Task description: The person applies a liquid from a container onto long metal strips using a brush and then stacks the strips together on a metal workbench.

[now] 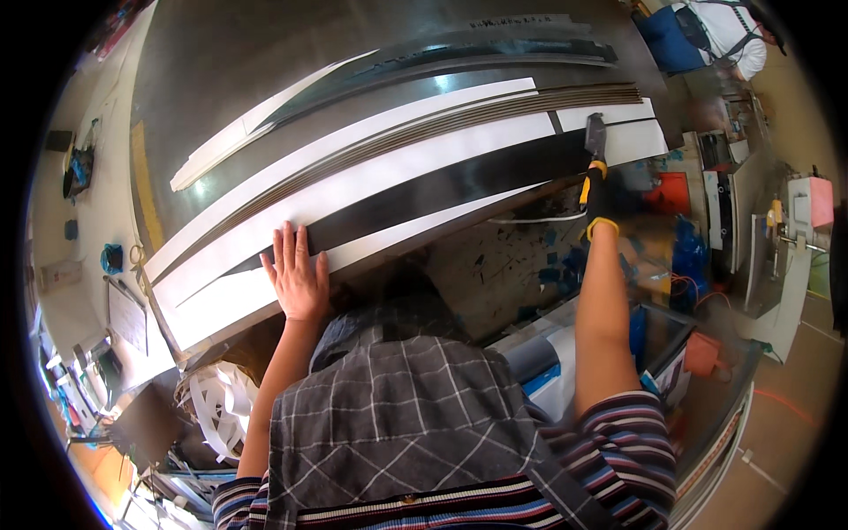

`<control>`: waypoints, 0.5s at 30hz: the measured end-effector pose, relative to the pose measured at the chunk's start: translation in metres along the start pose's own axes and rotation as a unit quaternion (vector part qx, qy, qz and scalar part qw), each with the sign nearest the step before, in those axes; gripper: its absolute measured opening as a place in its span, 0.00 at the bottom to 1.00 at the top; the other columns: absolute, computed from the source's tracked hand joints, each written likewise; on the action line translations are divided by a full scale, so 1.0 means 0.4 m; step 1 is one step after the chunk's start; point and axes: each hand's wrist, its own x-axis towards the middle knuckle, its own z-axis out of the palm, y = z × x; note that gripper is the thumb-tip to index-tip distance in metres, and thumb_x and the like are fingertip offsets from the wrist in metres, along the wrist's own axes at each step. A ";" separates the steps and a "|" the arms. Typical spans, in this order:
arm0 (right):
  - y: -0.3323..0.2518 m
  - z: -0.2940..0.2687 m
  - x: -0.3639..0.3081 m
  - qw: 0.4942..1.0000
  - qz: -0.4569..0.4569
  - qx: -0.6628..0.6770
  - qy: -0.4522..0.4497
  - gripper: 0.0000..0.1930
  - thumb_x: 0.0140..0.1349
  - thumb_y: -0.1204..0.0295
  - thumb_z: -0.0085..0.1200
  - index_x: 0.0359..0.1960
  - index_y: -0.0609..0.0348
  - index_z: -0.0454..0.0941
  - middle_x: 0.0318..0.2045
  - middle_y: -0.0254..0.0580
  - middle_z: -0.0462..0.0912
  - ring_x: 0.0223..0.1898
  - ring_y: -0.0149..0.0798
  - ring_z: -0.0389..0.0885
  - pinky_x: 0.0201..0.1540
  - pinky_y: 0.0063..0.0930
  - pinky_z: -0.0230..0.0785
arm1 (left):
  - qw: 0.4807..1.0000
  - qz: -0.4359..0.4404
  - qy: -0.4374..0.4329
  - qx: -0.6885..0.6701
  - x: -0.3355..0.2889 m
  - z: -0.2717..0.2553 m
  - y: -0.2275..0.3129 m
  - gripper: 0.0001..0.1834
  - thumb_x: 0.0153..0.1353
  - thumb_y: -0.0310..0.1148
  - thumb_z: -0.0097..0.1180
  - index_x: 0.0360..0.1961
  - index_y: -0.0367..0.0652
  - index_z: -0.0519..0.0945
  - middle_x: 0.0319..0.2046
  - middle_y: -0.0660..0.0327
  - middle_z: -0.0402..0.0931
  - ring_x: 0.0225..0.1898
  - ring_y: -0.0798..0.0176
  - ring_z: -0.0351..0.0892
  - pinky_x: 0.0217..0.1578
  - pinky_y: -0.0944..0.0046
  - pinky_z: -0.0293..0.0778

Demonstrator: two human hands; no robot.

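Observation:
My left hand (pixel 299 276) lies with fingers stretched out, pressing flat on the left part of a long black strip (pixel 424 194) and the white sheet (pixel 230 305) near the table's front edge. At the strip's right end is my right hand (pixel 604 196), in a dark glove with a yellow cuff. Its fingers are wrapped round a tool with a flat grey head (pixel 596 134), whose exact kind I cannot make out. The tool's head rests over the strip and the white sheet. Behind the black strip lie several thin brown strips (pixel 424 129) on white material.
Further strips and white pieces (pixel 238 141) lie toward the back of the dark metal table (pixel 230 53). Another person (pixel 707 40) stands at the far right. Below the table edge are blue scraps (pixel 555 265) and a red box (pixel 669 193); curled white offcuts (pixel 221 406) fill a container at lower left.

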 end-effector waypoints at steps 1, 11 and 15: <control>0.024 0.007 0.026 0.999 -0.008 0.024 0.043 0.21 0.63 0.50 0.53 0.28 0.58 0.77 0.19 0.36 0.77 0.20 0.31 0.77 0.22 0.25 0.65 | 1.000 -0.003 0.000 0.007 -0.002 0.000 0.001 0.32 0.67 0.46 0.47 0.69 0.48 0.62 0.73 0.57 0.51 0.75 0.52 0.44 0.70 0.40 0.35; -0.068 0.171 -0.491 0.920 -0.261 -0.164 -0.243 0.23 0.63 0.54 0.57 0.49 0.59 0.76 0.39 0.48 0.83 0.43 0.50 0.82 0.47 0.39 0.74 | 0.999 -0.017 0.002 0.032 -0.002 0.004 0.008 0.34 0.66 0.50 0.45 0.70 0.48 0.60 0.73 0.57 0.50 0.75 0.50 0.42 0.70 0.39 0.33; 0.028 0.076 -0.266 0.982 -0.013 0.001 -0.190 0.19 0.62 0.52 0.58 0.42 0.54 0.77 0.31 0.36 0.79 0.32 0.33 0.79 0.33 0.28 0.70 | 0.999 -0.028 -0.010 0.036 -0.010 -0.005 0.008 0.34 0.66 0.50 0.46 0.70 0.48 0.60 0.73 0.57 0.50 0.75 0.51 0.42 0.70 0.39 0.34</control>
